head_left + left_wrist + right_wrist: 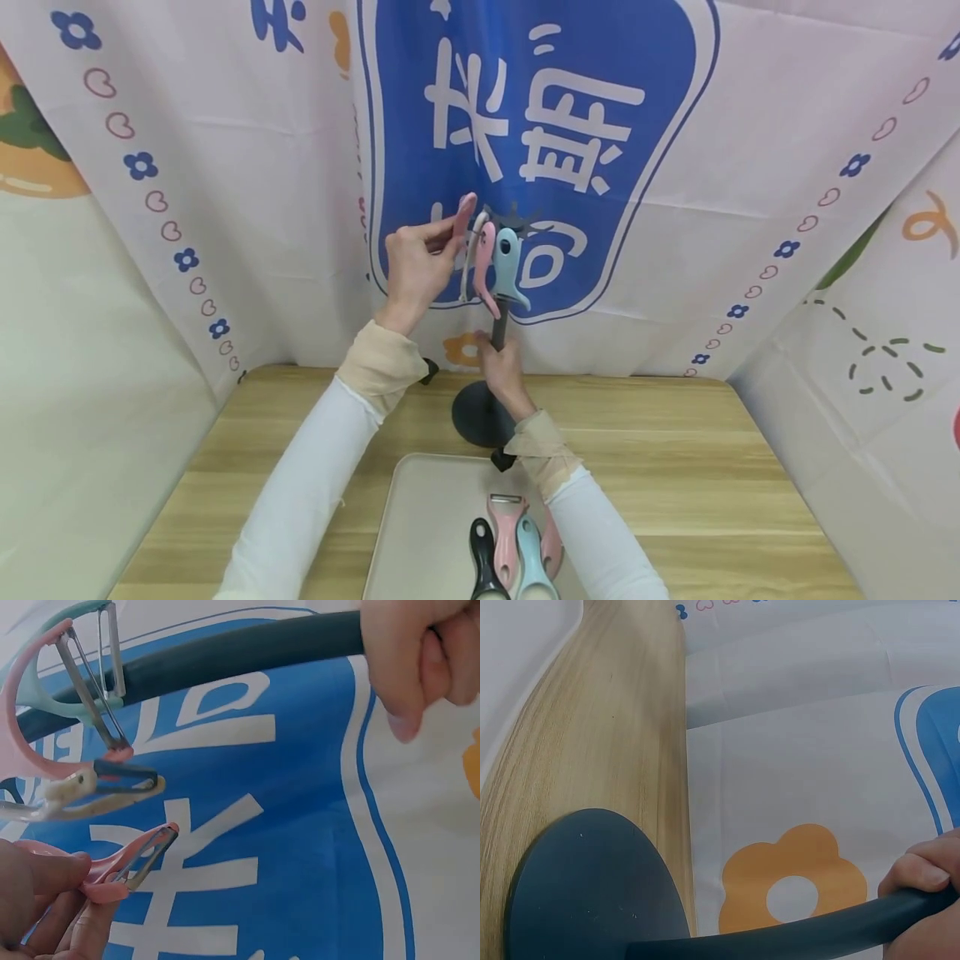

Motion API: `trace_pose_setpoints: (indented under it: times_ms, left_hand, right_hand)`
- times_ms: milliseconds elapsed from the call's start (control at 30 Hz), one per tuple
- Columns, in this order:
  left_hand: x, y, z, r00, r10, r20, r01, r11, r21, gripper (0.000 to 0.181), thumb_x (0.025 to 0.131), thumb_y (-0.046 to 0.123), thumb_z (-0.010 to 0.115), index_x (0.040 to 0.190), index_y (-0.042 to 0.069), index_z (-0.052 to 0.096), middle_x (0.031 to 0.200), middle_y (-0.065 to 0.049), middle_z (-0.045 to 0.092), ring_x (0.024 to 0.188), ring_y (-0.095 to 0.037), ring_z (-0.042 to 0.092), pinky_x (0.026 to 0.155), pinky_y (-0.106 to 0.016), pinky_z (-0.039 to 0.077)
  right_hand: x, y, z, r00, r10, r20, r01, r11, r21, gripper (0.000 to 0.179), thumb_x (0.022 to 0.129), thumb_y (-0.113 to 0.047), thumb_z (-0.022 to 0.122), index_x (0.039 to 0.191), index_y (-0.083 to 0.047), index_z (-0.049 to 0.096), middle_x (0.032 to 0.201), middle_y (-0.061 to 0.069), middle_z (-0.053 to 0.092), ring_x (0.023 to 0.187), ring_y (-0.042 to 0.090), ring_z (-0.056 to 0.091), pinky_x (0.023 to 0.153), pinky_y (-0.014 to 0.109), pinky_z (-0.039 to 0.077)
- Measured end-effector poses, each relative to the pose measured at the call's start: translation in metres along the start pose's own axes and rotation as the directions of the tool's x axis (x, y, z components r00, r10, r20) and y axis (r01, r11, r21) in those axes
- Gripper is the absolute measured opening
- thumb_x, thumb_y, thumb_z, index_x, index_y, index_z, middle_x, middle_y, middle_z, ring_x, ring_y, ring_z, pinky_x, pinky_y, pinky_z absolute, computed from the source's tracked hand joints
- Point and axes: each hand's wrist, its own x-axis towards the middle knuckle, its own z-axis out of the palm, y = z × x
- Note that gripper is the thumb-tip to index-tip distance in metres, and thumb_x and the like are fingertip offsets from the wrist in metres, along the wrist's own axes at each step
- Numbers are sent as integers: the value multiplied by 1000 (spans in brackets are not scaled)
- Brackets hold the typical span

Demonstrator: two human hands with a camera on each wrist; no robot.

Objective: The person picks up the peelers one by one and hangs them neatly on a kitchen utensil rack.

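My left hand [420, 267] pinches a pink peeler [465, 213] by its handle, up beside the hooks of a dark stand [499, 323]. In the left wrist view, the blade end of this peeler points away from the fingers. My right hand [504, 373] grips the stand's pole below the hung peelers. Near the stand's top hang a cream peeler [469, 260], another pink peeler [484, 254] and a light blue peeler [507, 265]. The stand's round base [592, 885] sits on the wooden table.
A beige tray [412, 508] lies in front of the stand. On it are a black peeler [483, 550], a pink peeler [507, 537], a light blue peeler [531, 550] and another pink one, partly behind the right sleeve. A printed curtain [300, 208] hangs close behind the stand.
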Motion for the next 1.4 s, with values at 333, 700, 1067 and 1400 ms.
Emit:
trace_pose_setpoints:
  times_ms: [333, 700, 1067, 1400]
  left_hand:
    - [4, 4, 8, 1000, -20, 18, 21, 999, -50, 26, 97, 14, 80, 122, 7, 80, 120, -13, 79, 107, -25, 79, 87, -34, 63]
    - [-3, -6, 14, 999, 27, 41, -24, 997, -67, 25, 97, 10, 80, 121, 6, 80, 118, -13, 80, 108, -27, 79, 94, -43, 62]
    - [-8, -17, 13, 991, 126, 47, -118, 983, -142, 23, 99, 6, 76, 122, 5, 79, 119, -15, 79, 110, -30, 78, 91, -45, 63]
    - [-10, -19, 11, 981, 136, 136, -117, 983, -143, 28, 104, 6, 68, 131, 6, 76, 125, -15, 77, 106, -29, 78, 88, -42, 64]
  right_hand:
    - [2, -1, -1, 1000, -2, 6, 2, 1000, -27, 52, 109, -20, 52, 57, -16, 43, 50, -10, 37, 42, 8, 33, 44, 25, 25]
    - [-4, 1, 0, 1000, -4, -1, 4, 1000, 26, 52, 108, -17, 54, 57, -15, 44, 49, -10, 37, 40, 6, 32, 42, 25, 25]
    - [-3, 5, 2, 1000, 0, -5, 0, 1000, 3, 53, 109, -14, 54, 57, -14, 44, 48, -10, 38, 40, 8, 32, 42, 25, 25]
    - [0, 3, 1, 1000, -19, -19, 18, 1000, -25, 52, 109, -16, 54, 58, -14, 45, 48, -10, 39, 40, 8, 33, 42, 25, 26]
